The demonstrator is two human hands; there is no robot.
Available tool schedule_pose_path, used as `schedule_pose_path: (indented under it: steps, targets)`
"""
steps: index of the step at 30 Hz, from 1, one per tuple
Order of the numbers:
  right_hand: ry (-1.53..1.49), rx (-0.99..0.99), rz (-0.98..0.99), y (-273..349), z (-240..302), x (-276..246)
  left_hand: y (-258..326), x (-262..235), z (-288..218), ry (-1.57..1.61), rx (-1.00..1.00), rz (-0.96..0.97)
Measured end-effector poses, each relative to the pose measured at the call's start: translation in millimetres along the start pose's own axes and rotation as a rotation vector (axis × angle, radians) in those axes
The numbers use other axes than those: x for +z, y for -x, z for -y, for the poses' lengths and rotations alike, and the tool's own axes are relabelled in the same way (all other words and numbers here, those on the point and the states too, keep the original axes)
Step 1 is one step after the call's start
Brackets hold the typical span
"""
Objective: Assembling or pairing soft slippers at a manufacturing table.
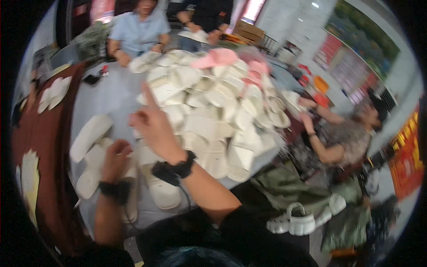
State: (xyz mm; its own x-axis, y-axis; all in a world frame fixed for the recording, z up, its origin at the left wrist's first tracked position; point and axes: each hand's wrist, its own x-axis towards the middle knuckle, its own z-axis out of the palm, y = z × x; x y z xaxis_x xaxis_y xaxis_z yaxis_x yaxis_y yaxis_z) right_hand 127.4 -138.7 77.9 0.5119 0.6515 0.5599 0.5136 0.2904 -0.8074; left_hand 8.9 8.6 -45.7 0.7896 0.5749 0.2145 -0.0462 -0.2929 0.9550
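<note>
My right hand (155, 129) is raised over the near left side of a heaped pile of white slippers (207, 127). Its index finger points up and away, the others are loosely bent, and I see nothing in it. Lower and to the left, my left hand (116, 160) is blurred, fingers curved and apart, just above white slippers on the table. A long white slipper (92, 137) and another slipper (89, 181) lie left of it. Beneath my right wrist, a white slipper (164, 193) lies at the table's near edge. Both wrists wear dark bands.
Pink slippers (215, 58) top the pile. Across the grey table (106, 93) a person in light blue (140, 33) touches a slipper; another stands behind. At right, a seated person (342, 133) holds a white slipper. White clogs (302, 220) rest on green cloth. A phone (91, 79) lies far left.
</note>
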Motion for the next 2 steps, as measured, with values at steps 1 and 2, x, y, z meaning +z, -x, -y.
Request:
schedule_pose_path:
  steps: [1, 2]
  targets:
    - [0.018, -0.072, -0.032, -5.5, -2.8, -4.7, -5.5, 5.0, -3.4, 0.044, -0.062, 0.054]
    - [0.016, -0.092, -0.014, -14.1, 7.5, 1.9, -8.1, -10.3, 20.0, 0.13, 0.01, 0.051]
